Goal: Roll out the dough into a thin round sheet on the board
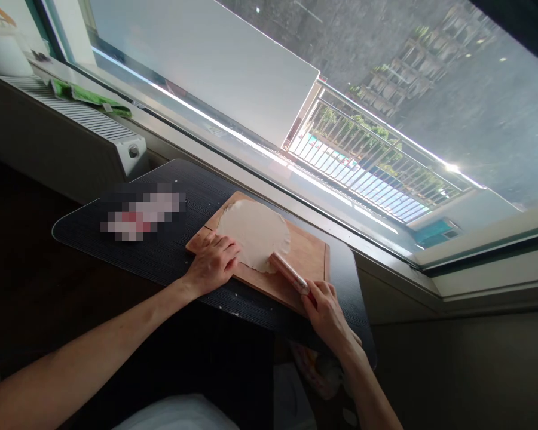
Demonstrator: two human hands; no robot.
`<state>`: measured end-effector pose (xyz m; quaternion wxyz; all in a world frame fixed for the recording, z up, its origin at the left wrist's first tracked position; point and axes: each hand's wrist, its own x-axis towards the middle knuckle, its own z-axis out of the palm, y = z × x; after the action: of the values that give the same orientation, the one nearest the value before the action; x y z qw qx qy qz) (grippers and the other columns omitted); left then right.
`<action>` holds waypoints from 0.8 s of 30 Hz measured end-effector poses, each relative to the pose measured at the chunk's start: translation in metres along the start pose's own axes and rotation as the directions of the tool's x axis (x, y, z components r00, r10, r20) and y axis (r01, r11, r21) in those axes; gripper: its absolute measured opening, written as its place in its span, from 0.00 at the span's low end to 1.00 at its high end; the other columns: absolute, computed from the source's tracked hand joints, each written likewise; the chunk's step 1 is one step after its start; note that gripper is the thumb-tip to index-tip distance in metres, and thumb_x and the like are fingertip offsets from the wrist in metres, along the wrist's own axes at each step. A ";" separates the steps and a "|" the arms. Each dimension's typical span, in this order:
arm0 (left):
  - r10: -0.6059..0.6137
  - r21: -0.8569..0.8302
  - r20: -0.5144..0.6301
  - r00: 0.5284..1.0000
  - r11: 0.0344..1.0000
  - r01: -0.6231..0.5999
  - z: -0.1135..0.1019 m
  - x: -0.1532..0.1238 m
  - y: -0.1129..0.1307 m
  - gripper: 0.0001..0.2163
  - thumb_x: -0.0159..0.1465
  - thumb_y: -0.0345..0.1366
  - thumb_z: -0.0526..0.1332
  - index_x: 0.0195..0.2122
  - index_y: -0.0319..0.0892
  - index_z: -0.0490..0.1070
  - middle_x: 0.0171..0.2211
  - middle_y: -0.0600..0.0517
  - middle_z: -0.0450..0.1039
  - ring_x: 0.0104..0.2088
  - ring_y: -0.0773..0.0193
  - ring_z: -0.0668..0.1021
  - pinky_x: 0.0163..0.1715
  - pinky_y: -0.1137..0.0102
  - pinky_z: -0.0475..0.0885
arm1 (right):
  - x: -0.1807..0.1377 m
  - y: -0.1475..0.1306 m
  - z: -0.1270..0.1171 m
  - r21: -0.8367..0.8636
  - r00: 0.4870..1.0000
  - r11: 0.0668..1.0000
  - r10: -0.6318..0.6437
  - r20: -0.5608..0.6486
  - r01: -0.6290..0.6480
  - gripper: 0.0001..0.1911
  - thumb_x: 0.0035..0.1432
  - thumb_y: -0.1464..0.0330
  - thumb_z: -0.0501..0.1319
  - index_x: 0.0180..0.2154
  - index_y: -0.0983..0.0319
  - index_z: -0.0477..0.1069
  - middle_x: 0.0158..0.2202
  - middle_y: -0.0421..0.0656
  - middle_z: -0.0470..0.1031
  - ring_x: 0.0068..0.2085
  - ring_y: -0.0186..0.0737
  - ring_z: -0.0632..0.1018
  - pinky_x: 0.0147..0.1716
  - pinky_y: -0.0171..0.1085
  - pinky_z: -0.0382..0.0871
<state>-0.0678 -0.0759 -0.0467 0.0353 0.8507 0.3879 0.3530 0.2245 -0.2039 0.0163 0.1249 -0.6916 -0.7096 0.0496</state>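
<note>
A flat round sheet of pale dough (254, 232) lies on a wooden board (308, 258) on a dark table (170, 257). My left hand (213, 263) rests on the board's near left corner, fingers flat and touching the dough's edge. My right hand (326, 310) is closed round the near end of a wooden rolling pin (288, 273). The pin's far end lies on the near right edge of the dough.
A blurred-out object (141, 212) lies on the table left of the board. A white radiator (85, 119) with a green cloth (89, 98) on it stands at the left. A large window (296, 89) runs just behind the table.
</note>
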 end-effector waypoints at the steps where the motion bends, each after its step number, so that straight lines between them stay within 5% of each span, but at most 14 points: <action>1: 0.000 0.001 0.000 1.000 1.000 0.000 0.000 0.000 0.000 0.08 0.65 0.32 0.55 0.42 0.43 0.73 0.43 0.48 0.75 0.45 0.55 0.76 0.63 0.48 0.58 | 0.009 -0.005 -0.002 -0.012 1.000 1.000 0.010 -0.013 -0.010 0.18 0.66 0.62 0.53 0.52 0.58 0.73 0.47 0.49 0.73 0.50 0.50 0.72 0.51 0.49 0.69; 5: 0.005 0.012 -0.003 1.000 1.000 -0.005 -0.002 0.001 0.001 0.08 0.66 0.32 0.54 0.41 0.43 0.73 0.43 0.48 0.76 0.44 0.55 0.76 0.62 0.48 0.60 | 0.069 -0.037 -0.004 -0.033 0.989 0.993 0.109 -0.101 -0.112 0.22 0.70 0.62 0.46 0.57 0.60 0.70 0.55 0.50 0.71 0.57 0.49 0.69 0.59 0.50 0.62; 9: 0.011 0.019 -0.007 1.000 1.000 -0.011 -0.004 0.002 0.002 0.09 0.66 0.33 0.54 0.41 0.43 0.73 0.42 0.47 0.76 0.43 0.55 0.76 0.60 0.49 0.62 | 0.110 -0.076 0.026 -0.058 0.938 0.937 0.339 -0.072 -0.344 0.25 0.71 0.62 0.44 0.62 0.62 0.65 0.61 0.54 0.67 0.63 0.51 0.65 0.61 0.51 0.58; 14: -0.001 0.012 0.000 1.000 1.000 0.001 -0.004 0.002 0.002 0.08 0.66 0.33 0.55 0.42 0.44 0.73 0.43 0.48 0.75 0.44 0.55 0.75 0.61 0.50 0.60 | 0.113 -0.088 0.049 -0.114 0.948 0.944 0.299 -0.105 -0.311 0.27 0.71 0.60 0.44 0.65 0.61 0.61 0.69 0.52 0.56 0.70 0.55 0.52 0.65 0.58 0.45; 19: -0.005 0.005 0.008 1.000 1.000 0.005 -0.004 0.002 0.002 0.08 0.67 0.33 0.54 0.41 0.44 0.73 0.42 0.48 0.75 0.43 0.56 0.74 0.61 0.51 0.60 | 0.118 -0.081 0.040 -0.076 0.916 0.913 0.401 -0.014 -0.401 0.28 0.71 0.60 0.42 0.66 0.63 0.60 0.68 0.55 0.57 0.70 0.55 0.55 0.65 0.58 0.49; 24: -0.017 -0.003 0.015 1.000 1.000 0.017 -0.004 0.002 0.002 0.08 0.66 0.33 0.55 0.41 0.44 0.73 0.43 0.48 0.75 0.44 0.55 0.74 0.61 0.50 0.60 | 0.110 -0.088 0.044 -0.132 0.960 0.952 0.279 0.006 -0.276 0.28 0.71 0.59 0.42 0.67 0.61 0.59 0.69 0.50 0.57 0.71 0.53 0.51 0.67 0.56 0.45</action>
<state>-0.0683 -0.0768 -0.0420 0.0425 0.8498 0.3944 0.3471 0.1266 -0.0933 0.0071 0.0629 -0.7903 -0.6087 0.0289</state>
